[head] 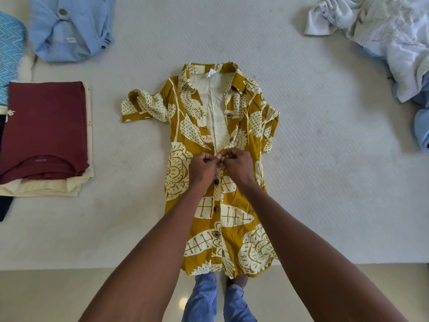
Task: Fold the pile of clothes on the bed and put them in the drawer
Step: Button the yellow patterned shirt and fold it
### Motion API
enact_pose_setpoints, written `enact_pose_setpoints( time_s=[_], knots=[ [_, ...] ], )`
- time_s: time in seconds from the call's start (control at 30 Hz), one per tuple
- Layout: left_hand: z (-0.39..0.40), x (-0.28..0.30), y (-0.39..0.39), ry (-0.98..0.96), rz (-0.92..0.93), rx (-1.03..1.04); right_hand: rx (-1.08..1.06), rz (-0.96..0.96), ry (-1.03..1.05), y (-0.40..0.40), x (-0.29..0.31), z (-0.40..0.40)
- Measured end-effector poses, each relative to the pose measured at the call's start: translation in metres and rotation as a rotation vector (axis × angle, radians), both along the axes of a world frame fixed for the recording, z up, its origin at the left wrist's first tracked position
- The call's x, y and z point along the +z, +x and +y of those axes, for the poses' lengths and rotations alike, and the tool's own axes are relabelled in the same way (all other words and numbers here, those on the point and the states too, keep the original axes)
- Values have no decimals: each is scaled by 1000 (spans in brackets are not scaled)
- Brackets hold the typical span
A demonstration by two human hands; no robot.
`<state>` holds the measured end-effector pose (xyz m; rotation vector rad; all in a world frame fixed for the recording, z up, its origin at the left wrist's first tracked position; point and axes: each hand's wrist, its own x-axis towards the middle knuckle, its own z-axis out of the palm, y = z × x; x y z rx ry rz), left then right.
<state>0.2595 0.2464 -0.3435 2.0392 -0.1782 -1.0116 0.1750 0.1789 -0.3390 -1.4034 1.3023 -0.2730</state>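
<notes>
A mustard-yellow shirt (234, 228) with a cream leaf print lies face up on the white bed (325, 182), collar away from me and hem hanging over the near edge. Its lower buttons are fastened and the upper front gapes open. My left hand (203, 168) and my right hand (239, 166) meet at the shirt's placket near mid-chest. Each hand pinches an edge of the front there, fingers curled. The button between them is hidden by my fingers.
A folded stack with a maroon garment (44, 131) on cream ones lies at the left. A light blue shirt (69, 26) lies at the top left, a zigzag-patterned blue cloth (9, 54) at the far left. A heap of white and pale blue clothes (383, 36) fills the top right.
</notes>
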Motion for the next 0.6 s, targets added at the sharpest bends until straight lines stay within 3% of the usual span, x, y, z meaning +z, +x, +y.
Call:
enact_pose_setpoints(
  time_s=[0.1, 0.4, 0.6],
  knots=[
    [3, -4, -3, 2, -71, -1, -42, 13, 20, -1, -1, -2],
    [20, 0, 7, -185, 283, 156, 65, 38, -65, 5, 3, 4],
    [16, 3, 6, -191, 285, 233, 140, 53, -142, 8, 9, 6]
  ],
)
